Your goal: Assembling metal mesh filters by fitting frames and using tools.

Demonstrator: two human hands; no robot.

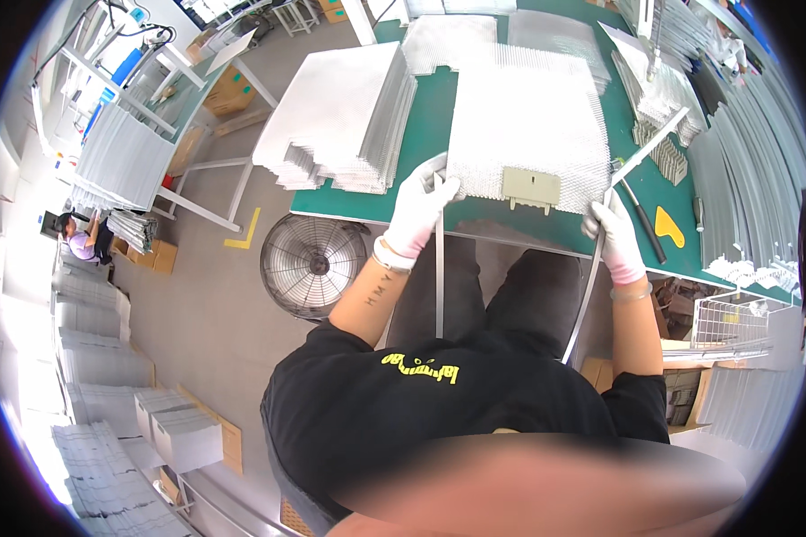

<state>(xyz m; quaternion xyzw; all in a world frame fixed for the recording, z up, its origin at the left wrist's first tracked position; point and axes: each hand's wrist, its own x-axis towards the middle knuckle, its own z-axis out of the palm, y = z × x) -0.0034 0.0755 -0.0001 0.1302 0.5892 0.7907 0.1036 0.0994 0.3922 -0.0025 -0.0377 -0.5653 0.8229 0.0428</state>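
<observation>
My left hand, in a white glove, is closed on a thin pale strip that hangs down toward my lap. A second, longer strip passes through my right hand, also gloved and closed around it. Its upper end slants away over the right of the bench. Whether the two strips join is hidden by my body. Between my hands a white honeycomb mesh panel lies on the green bench. On its near edge sits a beige plastic plate with small prongs.
A tall stack of white panels stands left on the bench. At right lie a hammer, a yellow scraper and many upright strips. A round floor fan stands below left. Another person is far left.
</observation>
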